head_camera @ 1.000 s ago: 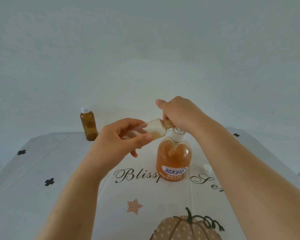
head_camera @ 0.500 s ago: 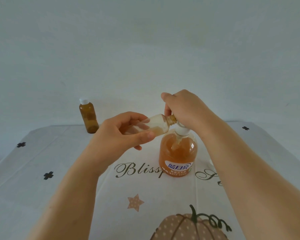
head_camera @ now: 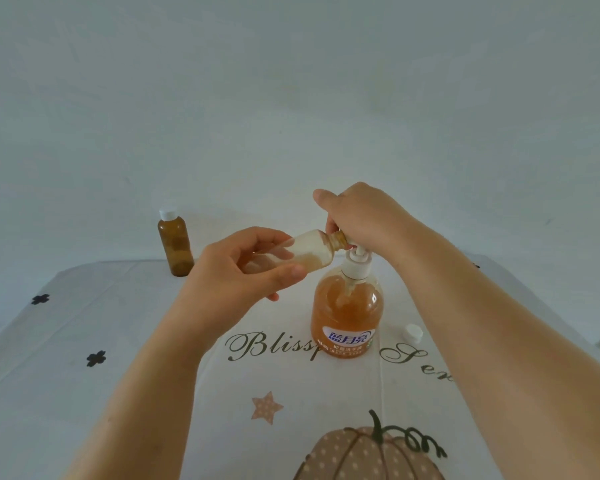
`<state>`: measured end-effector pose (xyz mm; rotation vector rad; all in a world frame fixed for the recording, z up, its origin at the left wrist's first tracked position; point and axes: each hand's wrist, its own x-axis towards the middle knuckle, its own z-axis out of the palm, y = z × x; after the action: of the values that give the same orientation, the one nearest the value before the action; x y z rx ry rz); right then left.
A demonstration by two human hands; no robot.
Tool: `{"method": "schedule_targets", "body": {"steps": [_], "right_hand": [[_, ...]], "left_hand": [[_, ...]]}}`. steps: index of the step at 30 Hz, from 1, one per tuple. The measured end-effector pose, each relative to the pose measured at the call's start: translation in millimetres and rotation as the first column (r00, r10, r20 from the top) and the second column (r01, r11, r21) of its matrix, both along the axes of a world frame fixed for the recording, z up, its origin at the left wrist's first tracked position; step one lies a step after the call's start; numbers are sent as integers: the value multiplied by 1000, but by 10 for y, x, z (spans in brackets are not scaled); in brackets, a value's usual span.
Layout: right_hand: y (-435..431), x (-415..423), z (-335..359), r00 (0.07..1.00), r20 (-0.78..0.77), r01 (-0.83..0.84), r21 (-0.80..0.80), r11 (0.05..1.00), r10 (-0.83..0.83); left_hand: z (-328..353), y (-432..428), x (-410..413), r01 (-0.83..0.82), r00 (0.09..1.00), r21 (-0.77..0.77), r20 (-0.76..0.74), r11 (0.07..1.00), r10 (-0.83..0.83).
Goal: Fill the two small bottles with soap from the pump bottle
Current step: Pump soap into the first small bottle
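Grip state: left hand [head_camera: 236, 275] is curled round the small open bottle [head_camera: 309, 252], thumb on the near side, fingers wrapped over the far side. That bottle is held in the air, tipped almost flat, with its neck pointed right and tucked under the right hand [head_camera: 361, 216]. Pale contents are seen inside it; fill level cannot be told. Right hand is closed down over the top of the white pump [head_camera: 355, 266], fingers curled, thumb stuck out to the left. Nozzle tip is hidden by the fingers, so contact with the bottle neck cannot be confirmed. Pump bottle [head_camera: 347, 317] is stood upright mid-table on the tablecloth [head_camera: 84, 393], over the printed lettering, filled with orange soap to about the shoulder, label faced near. Second small bottle [head_camera: 175, 247], amber with a white cap on, is stood upright at the far left of the table, well apart from both hands. Loose white cap [head_camera: 412, 333] is lying on the cloth just right of the pump bottle. Star print [head_camera: 266, 407] and pumpkin print [head_camera: 368, 455] are seen at the near edge
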<state>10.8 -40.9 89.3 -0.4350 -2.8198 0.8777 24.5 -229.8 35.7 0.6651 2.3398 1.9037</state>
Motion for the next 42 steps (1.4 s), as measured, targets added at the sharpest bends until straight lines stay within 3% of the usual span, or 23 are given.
{"method": "schedule_targets", "body": {"steps": [10, 26, 31, 42], "right_hand": [[-12, -23, -56, 1000, 11, -14, 12, 1000, 14], [9, 45, -158, 996, -45, -80, -100, 992, 76], [-5, 49, -144, 998, -37, -51, -102, 994, 47], [-35, -4, -1, 999, 40, 2, -28, 1000, 0]], "left_hand": [[-19, -17, -16, 18, 999, 2, 29, 1000, -18], [-44, -20, -56, 68, 995, -31, 78, 997, -66], [-47, -36, -63, 68, 997, -94, 43, 993, -64], [-38, -20, -35, 17, 1000, -34, -13, 999, -18]]}}
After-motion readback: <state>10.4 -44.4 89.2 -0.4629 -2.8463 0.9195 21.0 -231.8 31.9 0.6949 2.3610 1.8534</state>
